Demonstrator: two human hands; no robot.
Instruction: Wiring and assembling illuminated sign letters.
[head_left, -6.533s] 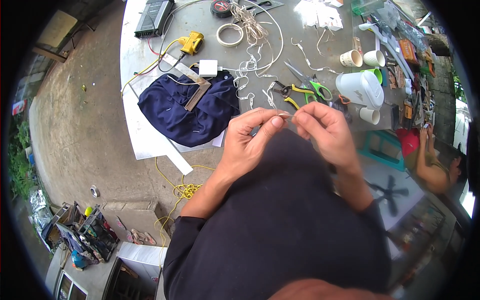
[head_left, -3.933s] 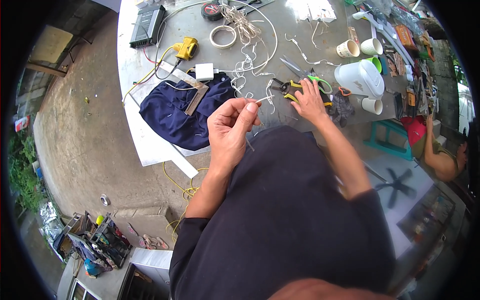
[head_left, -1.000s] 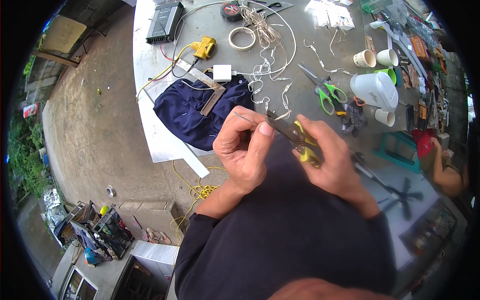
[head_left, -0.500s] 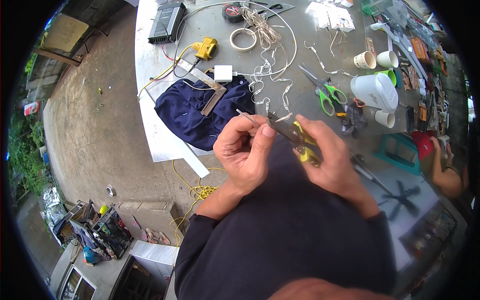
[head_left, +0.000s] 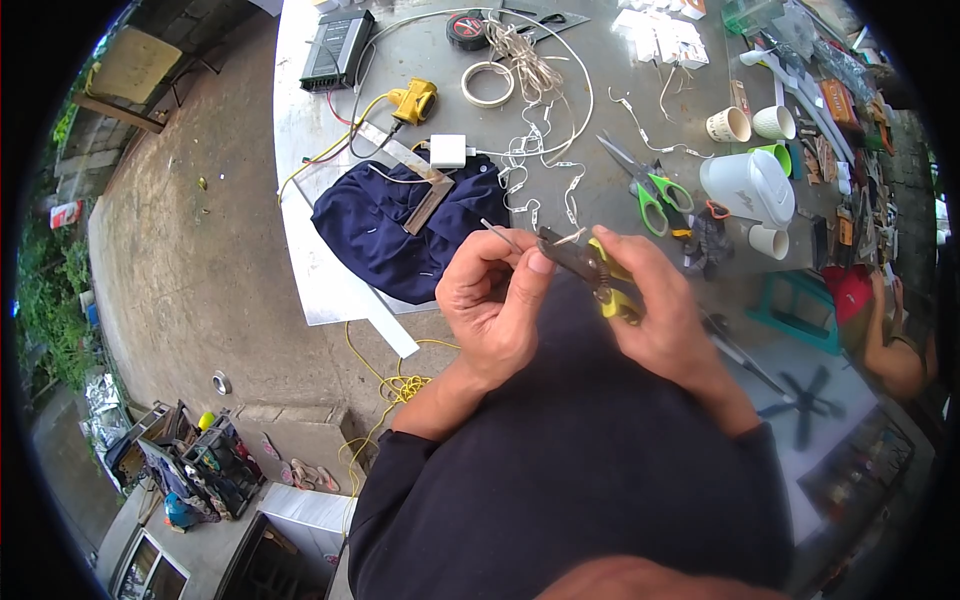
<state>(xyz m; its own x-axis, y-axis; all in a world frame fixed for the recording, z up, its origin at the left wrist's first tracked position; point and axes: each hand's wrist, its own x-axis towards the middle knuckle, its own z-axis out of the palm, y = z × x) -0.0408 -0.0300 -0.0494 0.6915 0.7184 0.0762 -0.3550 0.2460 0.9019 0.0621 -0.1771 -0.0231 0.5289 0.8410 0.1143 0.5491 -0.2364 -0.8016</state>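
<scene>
In front of my chest, my left hand (head_left: 495, 305) pinches a thin grey-white wire (head_left: 500, 236) between thumb and curled fingers. One end of it sticks up past the fingers. My right hand (head_left: 655, 315) is closed around the yellow handles of a wire stripper (head_left: 580, 263), its dark jaws touching the left thumb and lying across the wire. A pale wire end (head_left: 571, 236) shows on the far side of the jaws. The exact bite of the jaws is hidden. Beyond the hands, a string of small white LED modules (head_left: 573, 195) lies on the metal table (head_left: 600, 90).
Dark blue cloth (head_left: 350, 230) and a metal square (head_left: 428, 205) lie left; green-handled scissors (head_left: 652, 195) lie right, near a white pitcher (head_left: 745, 185) and cups. A tape roll (head_left: 487, 84) sits farther back. Another person's arm (head_left: 885, 350) and a fan (head_left: 800, 405) are at right.
Both hands keep nearly the same pose, with the wire and the wire stripper shifted only slightly. The fan's blades at right stand at a different angle.
</scene>
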